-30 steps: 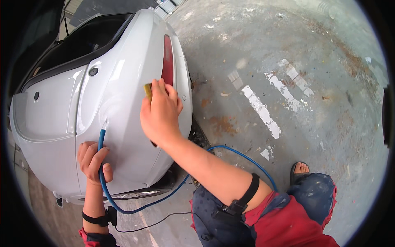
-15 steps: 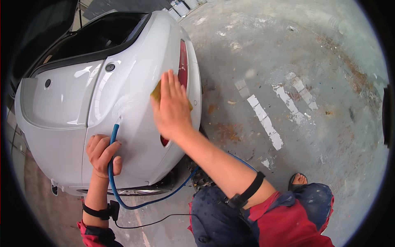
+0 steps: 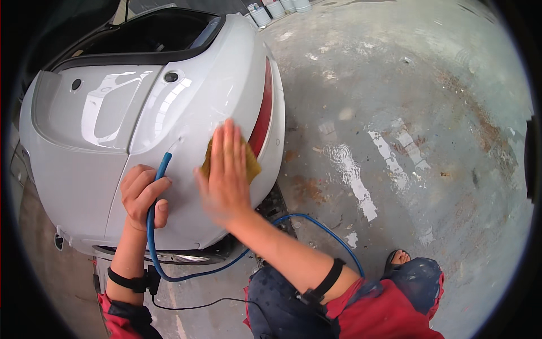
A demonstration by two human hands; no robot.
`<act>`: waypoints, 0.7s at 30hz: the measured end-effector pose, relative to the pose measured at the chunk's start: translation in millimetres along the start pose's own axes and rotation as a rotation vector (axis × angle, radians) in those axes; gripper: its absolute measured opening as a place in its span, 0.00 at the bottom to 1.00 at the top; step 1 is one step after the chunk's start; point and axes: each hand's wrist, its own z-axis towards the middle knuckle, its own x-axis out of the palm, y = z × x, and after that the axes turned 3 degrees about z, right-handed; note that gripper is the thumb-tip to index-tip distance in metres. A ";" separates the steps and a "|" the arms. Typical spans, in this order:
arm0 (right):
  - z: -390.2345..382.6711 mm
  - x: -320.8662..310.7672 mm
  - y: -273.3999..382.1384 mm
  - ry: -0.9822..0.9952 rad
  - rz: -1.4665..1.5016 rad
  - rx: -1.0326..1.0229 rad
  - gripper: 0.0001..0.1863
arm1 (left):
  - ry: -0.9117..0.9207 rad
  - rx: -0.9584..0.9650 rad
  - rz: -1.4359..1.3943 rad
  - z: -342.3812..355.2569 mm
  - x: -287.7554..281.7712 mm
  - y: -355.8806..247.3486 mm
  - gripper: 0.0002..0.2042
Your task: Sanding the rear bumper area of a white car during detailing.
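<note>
My left hand [image 3: 144, 198] is closed round a blue hose [image 3: 149, 229]. The hose end points up and away, close to the rear panel of a white car [image 3: 73, 192]. My right hand [image 3: 226, 183] lies flat, fingers stretched out, over a yellow-brown pad [image 3: 250, 164]. It presses the pad to the car's curved rear corner, beside the red tail light [image 3: 261, 121]. The palm and fingers hide most of the pad and the light's near end. Whether the pad is cloth or sponge, I cannot tell.
A round dark fitting [image 3: 171, 77] sits on the panel beyond the hose. The hose loops behind my right forearm onto the wet grey floor [image 3: 440, 214]. Ripples show in a puddle [image 3: 350, 169]. Several white buckets [image 3: 275, 9] stand at the far edge. A thin black cable [image 3: 197, 305] hangs from my left wrist.
My right hand has slid with the pad nearer to me along the rear corner. My left hand keeps its grip on the hose. The whole view has shifted slightly.
</note>
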 end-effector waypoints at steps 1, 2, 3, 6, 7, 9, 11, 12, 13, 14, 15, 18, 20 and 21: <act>-24.6 10.3 9.3 0.046 0.066 -0.026 0.52 | 0.017 -0.031 0.012 -0.2 0.1 0.8 0.18; -36.2 15.6 8.0 0.055 0.058 -0.080 0.53 | 0.019 -0.025 -0.011 -0.8 -0.4 1.4 0.18; -45.2 20.5 6.4 0.180 0.068 -0.089 0.53 | 0.024 -0.037 -0.023 -2.1 -1.7 1.4 0.18; -39.0 24.4 -12.6 0.063 -0.144 -0.203 0.51 | 0.070 -0.116 -0.050 -12.0 -11.8 -4.8 0.19; -32.6 26.6 -15.5 -0.018 -0.227 -0.160 0.51 | 0.027 -0.196 -0.131 -17.6 -16.9 -8.8 0.20; -32.6 39.3 -14.3 -0.068 -0.146 -0.214 0.51 | -0.026 -0.292 -0.218 -33.0 -28.9 -20.1 0.21; -49.1 53.4 -9.8 -0.078 -0.161 -0.244 0.50 | -0.119 -0.354 -0.206 -52.2 -41.2 -34.8 0.24; -66.0 62.7 -7.2 -0.030 -0.179 -0.318 0.50 | -0.105 -0.359 -0.193 -62.5 -46.1 -43.1 0.25; -88.1 72.4 -7.7 -0.009 -0.204 -0.479 0.49 | -0.079 -0.375 -0.208 -72.3 -49.7 -51.0 0.25; -106.9 77.4 -13.8 0.089 -0.209 -0.560 0.47 | -0.039 -0.404 -0.185 -81.3 -51.9 -58.3 0.24; -125.5 80.6 -25.4 0.145 -0.235 -0.488 0.47 | 0.014 -0.395 -0.187 -88.7 -53.1 -64.6 0.24; -164.4 80.7 -68.4 0.113 -0.404 -0.576 0.49 | 0.088 -0.369 -0.164 -98.0 -52.8 -74.3 0.26; -174.6 76.9 -87.5 0.115 -0.246 -0.078 0.48 | 0.068 -0.362 -0.178 -93.1 -48.4 -72.6 0.25; -174.1 73.3 -93.4 0.130 -0.266 -0.165 0.48 | 0.045 -0.358 -0.192 -87.4 -45.2 -69.6 0.25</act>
